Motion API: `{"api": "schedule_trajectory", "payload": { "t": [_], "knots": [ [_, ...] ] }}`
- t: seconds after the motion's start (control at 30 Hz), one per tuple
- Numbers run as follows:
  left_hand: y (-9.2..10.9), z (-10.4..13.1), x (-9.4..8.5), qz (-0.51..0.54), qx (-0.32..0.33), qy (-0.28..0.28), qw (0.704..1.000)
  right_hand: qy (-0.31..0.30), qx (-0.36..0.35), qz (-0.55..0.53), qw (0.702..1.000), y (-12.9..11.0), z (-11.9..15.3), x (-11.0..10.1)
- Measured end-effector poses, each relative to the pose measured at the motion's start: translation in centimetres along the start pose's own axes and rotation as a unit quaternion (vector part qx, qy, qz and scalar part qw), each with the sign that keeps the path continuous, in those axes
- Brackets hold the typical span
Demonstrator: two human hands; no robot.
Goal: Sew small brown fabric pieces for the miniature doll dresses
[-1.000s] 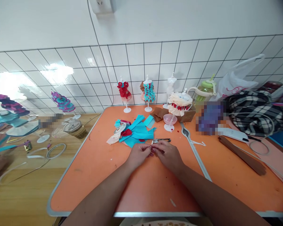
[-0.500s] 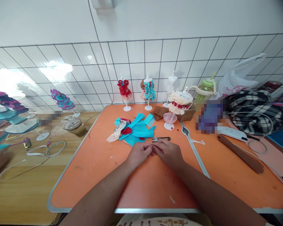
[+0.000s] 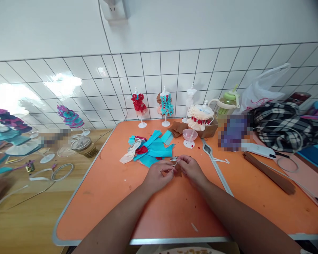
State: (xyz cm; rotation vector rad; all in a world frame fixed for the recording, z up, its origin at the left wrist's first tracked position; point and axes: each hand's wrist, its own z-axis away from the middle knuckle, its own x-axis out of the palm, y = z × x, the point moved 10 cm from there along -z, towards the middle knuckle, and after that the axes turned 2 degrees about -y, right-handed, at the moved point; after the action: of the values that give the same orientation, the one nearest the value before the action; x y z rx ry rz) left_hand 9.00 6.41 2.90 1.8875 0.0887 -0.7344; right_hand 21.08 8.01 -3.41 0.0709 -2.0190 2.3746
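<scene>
No legible writing near hands (image 3: 172, 173)

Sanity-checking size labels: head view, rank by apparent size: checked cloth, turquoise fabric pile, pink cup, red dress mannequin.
1. checked cloth
2. turquoise fabric pile
3. red dress mannequin and pink cup: too close to rank; mannequin stands farther back.

The desk (image 3: 108, 197) is orange with a grey rim. Turquoise fabric scraps (image 3: 155, 150) lie on it. One small mannequin dress (image 3: 138, 103) is red, another (image 3: 166, 104) turquoise. The cloth (image 3: 283, 123) at right is black-and-white plaid. The wall tiles (image 3: 95, 88) are white with dark grout.
</scene>
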Motion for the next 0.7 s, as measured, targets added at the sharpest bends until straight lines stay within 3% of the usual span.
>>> {"api": "schedule_trajectory", "payload": {
  "t": [0.1, 0.3, 0.5, 0.7],
  "knots": [
    [0.7, 0.1, 0.1, 0.034, 0.018, -0.014, 0.999, 0.015, 0.021, -0.031, 0.999, 0.8, -0.6, -0.5],
    [-0.6, -0.2, 0.1, 0.088, -0.029, 0.005, 0.996, 0.042, 0.044, -0.053, 0.997, 1.5, -0.8, -1.0],
    [-0.5, -0.1, -0.1, 0.109, -0.025, 0.008, 0.994, 0.069, 0.057, -0.111, 0.990, 2.3, -1.2, -2.0],
    [-1.5, -0.1, 0.0, 0.187, -0.064, 0.008, 0.980, 0.059, 0.012, -0.108, 0.992, 0.4, -1.1, -2.5]
  ]
}}
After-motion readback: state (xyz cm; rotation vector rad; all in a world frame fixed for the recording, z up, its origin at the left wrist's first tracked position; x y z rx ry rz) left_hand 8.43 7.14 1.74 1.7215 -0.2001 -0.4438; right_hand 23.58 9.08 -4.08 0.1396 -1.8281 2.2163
